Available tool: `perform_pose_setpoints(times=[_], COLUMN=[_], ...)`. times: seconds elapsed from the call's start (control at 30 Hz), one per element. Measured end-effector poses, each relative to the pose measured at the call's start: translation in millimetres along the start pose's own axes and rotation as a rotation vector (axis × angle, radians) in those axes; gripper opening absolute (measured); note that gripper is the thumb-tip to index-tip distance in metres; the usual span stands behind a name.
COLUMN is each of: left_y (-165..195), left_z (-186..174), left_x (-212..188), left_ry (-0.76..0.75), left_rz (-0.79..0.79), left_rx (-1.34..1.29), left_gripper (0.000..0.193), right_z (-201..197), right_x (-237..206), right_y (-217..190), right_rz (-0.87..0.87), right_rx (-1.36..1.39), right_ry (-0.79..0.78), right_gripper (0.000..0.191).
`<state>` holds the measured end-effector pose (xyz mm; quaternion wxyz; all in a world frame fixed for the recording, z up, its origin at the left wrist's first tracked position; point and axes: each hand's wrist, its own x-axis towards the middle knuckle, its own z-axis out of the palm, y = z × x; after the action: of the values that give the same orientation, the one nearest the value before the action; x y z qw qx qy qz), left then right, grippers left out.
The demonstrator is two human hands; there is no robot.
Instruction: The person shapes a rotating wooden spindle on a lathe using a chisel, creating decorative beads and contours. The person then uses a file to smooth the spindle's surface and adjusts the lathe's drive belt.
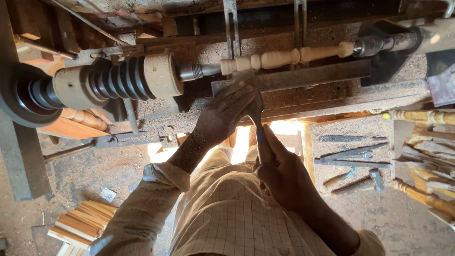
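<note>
A pale turned wooden spindle [284, 57] is mounted lengthwise in a wood lathe, between the headstock pulley [118, 78] on the left and the tailstock [384, 43] on the right. A flat metal tool rest [308, 76] runs just below it. My left hand [225, 114] lies on the tool rest's left end, pressing the blade of a chisel [258, 125] down near the spindle's left end. My right hand [284, 175] grips the chisel's handle closer to my body. The chisel tip is partly hidden by my left fingers.
Sawdust covers the lathe bed and floor. Several metal tools and a hammer [355, 186] lie on the ground at right, beside turned wooden legs [422, 194]. Cut wooden blocks [80, 223] are stacked at lower left. A large wheel [19, 95] sits at far left.
</note>
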<state>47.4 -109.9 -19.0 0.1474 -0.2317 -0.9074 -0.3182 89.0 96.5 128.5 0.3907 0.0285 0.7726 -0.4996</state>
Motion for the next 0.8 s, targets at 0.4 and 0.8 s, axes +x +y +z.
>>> perform_pose_setpoints(times=[0.4, 0.8], left_y=[-19, -18], left_z=[-10, 1], left_x=[-1, -3], left_ry=[0.046, 0.067], left_rz=[0.109, 0.085], left_rx=[-0.068, -0.033], left_gripper=[0.054, 0.052], right_z=[42, 23], right_x=[-2, 0], right_y=[-37, -15], right_rz=[0.187, 0.103], right_rx=[0.107, 0.106], right_ry=[0.099, 0.08], right_gripper=[0.099, 0.096])
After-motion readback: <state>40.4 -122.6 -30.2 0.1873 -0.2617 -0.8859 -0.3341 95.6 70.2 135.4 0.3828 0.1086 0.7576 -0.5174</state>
